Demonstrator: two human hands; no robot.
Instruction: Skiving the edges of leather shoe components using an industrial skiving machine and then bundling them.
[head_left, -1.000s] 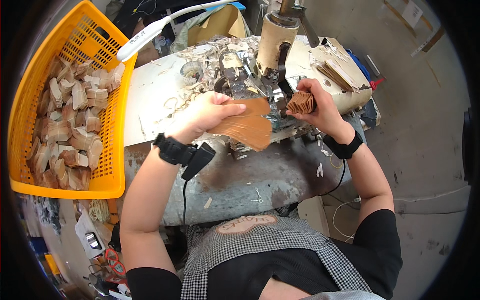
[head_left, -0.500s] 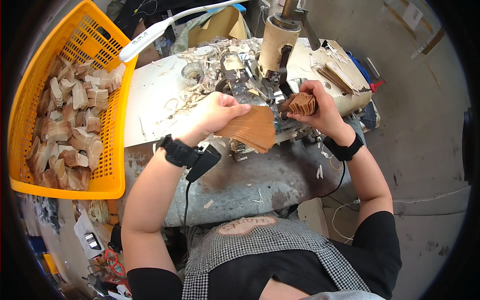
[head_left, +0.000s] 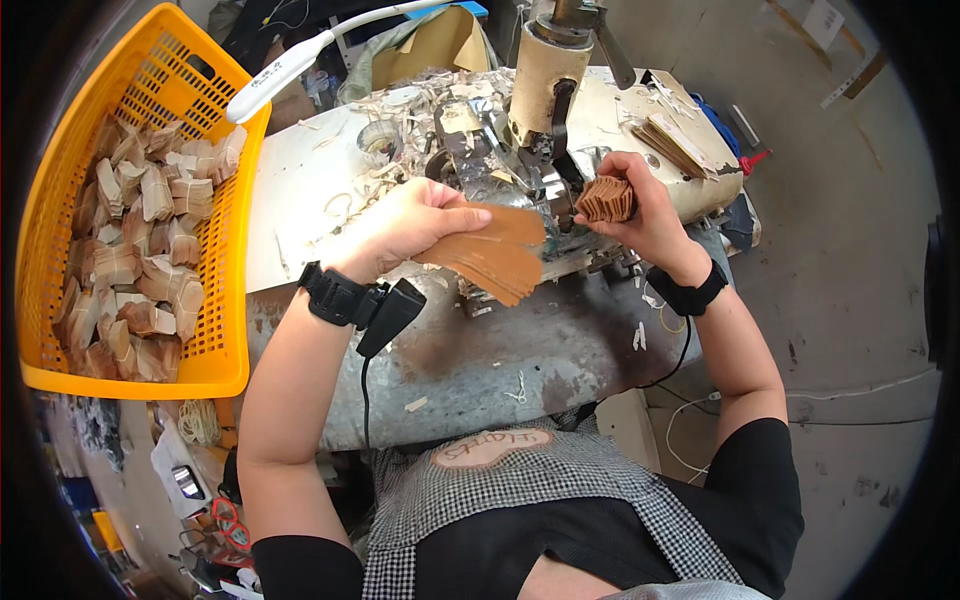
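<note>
Between the thumb and fingers of my left hand [head_left: 425, 220] is a fan of flat brown leather strips [head_left: 495, 255], their free ends spread toward the right. My right hand [head_left: 640, 205] grips a compact stack of small brown leather pieces [head_left: 606, 200], its layered edges facing me. Both hands are raised in front of the machine [head_left: 548, 85], whose cream column stands behind and between them. The right hand is close to the machine's metal working parts [head_left: 553, 185]. Black straps with cables circle both wrists.
A yellow plastic basket [head_left: 235, 300] at the left holds several bundles of pale leather pieces [head_left: 140, 250]. Scraps litter the machine bed [head_left: 300, 180]. A white lamp [head_left: 280, 78] reaches in above, and flat cards [head_left: 670, 145] lie at the right.
My left hand has shifted slightly left, and its strips are fanned apart more, with one top strip separated. My right hand stays in nearly the same place with its stack.
</note>
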